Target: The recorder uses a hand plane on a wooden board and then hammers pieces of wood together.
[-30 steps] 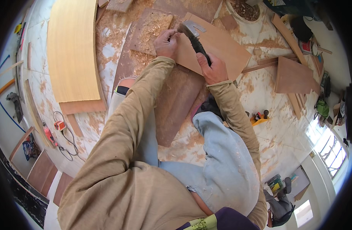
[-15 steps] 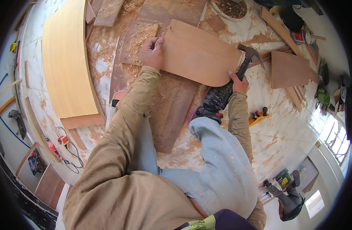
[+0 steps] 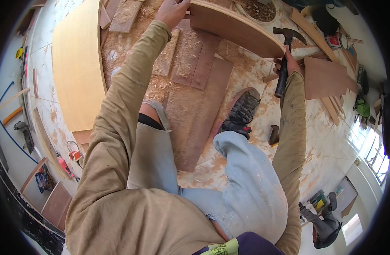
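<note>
A flat brown wooden panel (image 3: 235,36) with a rounded right end is held up at the top of the view, tilted so that its long edge faces me. My left hand (image 3: 173,13) grips its left end, fingers closed near the picture's upper edge. At the other end, my right hand (image 3: 292,63) is closed around a claw hammer (image 3: 282,78), head up, and also touches the panel's right tip. Below the panel, shavings cover several brown boards (image 3: 195,114) on the floor between my legs.
A long pale curved sheet (image 3: 78,68) lies at the left. Brown offcuts (image 3: 324,78) are stacked at the right, near a paint can (image 3: 336,41). A round bucket (image 3: 259,9) of shavings stands at the top. A hand plane (image 3: 274,136) is partly behind my right forearm. A corded red tool (image 3: 64,163) lies lower left.
Both hands have moved away from me, lifting the panel off the boards and tipping it up. The hammer has shifted to the right with my right hand. More of the boards and my shoe now show.
</note>
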Tool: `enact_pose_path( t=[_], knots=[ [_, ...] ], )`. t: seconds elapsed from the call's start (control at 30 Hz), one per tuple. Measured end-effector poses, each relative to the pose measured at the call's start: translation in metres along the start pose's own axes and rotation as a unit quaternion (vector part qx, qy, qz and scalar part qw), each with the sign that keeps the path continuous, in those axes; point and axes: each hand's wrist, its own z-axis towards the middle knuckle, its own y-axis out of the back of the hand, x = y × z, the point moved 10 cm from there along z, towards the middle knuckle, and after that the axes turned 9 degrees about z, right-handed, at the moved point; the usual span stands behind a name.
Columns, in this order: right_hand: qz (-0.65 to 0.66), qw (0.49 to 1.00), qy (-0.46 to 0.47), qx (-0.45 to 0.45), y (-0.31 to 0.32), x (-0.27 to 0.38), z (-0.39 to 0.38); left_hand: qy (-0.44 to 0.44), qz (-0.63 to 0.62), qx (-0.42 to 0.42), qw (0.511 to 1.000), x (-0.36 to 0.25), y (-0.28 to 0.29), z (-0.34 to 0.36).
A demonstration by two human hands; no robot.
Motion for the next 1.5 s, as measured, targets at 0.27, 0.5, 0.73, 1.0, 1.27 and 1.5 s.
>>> enact_pose_path(
  t=[0.27,0.5,0.73,1.0,1.27,1.5],
  knots=[
    [0.026,0.999,-0.015,-0.034,0.010,-0.004,0.011,-0.122,0.227,-0.174,0.950,-0.036,0.005,-0.010],
    [-0.042,0.994,0.055,-0.079,0.024,-0.041,-0.052,-0.106,-0.065,-0.054,0.991,-0.014,0.001,-0.118],
    [-0.145,0.979,0.136,-0.051,0.037,-0.109,-0.102,0.170,-0.285,-0.099,0.938,0.111,-0.012,-0.179],
    [-0.401,0.772,0.473,-0.141,-0.022,-0.033,-0.182,0.096,-0.284,-0.027,0.954,0.114,-0.006,-0.145],
    [-0.319,0.922,0.195,0.098,-0.112,-0.083,-0.157,-0.012,0.279,-0.121,0.952,0.062,-0.038,-0.139],
    [0.017,0.931,-0.049,0.362,-0.159,-0.038,-0.196,-0.043,0.257,-0.284,0.923,0.082,-0.027,-0.136]
  ],
)
